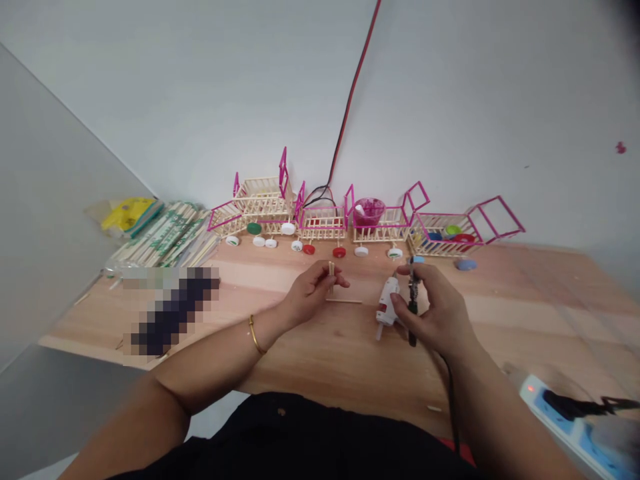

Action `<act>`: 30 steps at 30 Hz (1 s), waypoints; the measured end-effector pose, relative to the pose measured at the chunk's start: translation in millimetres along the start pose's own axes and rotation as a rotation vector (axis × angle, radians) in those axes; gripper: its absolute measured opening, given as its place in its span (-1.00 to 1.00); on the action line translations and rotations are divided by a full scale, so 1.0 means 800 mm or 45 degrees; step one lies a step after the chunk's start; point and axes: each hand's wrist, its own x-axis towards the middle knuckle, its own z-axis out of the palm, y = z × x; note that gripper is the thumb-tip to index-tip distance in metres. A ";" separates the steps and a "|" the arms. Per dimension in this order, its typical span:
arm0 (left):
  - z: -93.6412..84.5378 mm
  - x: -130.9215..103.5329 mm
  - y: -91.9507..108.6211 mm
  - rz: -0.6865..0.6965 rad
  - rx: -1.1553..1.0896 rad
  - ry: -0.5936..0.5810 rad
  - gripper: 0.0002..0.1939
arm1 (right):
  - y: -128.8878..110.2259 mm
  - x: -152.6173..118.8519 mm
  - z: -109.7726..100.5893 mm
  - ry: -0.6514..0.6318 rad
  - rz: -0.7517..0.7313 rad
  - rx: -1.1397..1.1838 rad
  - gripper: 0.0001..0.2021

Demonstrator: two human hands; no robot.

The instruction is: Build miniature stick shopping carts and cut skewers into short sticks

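My left hand (314, 291) is closed, pinching a few short wooden sticks (331, 272) upright between thumb and fingers. One thin wooden stick (344, 301) lies on the table just below it. My right hand (440, 310) curls around a slim dark hand tool (413, 293), which looks like cutters; its exact kind is unclear. Close against the right thumb is a white glue gun (387, 303), a glue stick poking from its rear end. Whether the thumb presses on the gun cannot be made out. A dark cable runs down beside the right wrist.
Several small stick carts with magenta trim (323, 223) and cap wheels line the wall. A magenta bowl (369, 213) sits in one. Bagged sticks (160, 237) and a yellow packet (127, 215) lie left, near a blurred dark object (175, 313). A power strip (555, 410) is at lower right.
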 end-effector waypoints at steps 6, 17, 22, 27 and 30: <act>0.003 -0.002 0.007 0.034 0.104 -0.065 -0.82 | -0.003 -0.005 0.000 -0.047 -0.001 0.117 -0.61; 0.003 -0.001 0.014 -0.052 0.242 -0.106 -0.76 | -0.048 -0.030 0.017 -0.333 0.075 0.985 -0.56; 0.003 0.000 0.016 -0.078 0.263 -0.074 -0.77 | -0.053 -0.029 0.016 -0.557 0.105 0.807 -0.49; 0.002 0.001 0.015 -0.061 0.302 -0.078 -0.75 | -0.042 -0.029 0.019 -0.506 0.337 0.912 -0.47; 0.003 0.001 0.010 -0.087 0.314 -0.056 -0.75 | -0.035 -0.031 0.022 -0.541 0.404 0.955 -0.36</act>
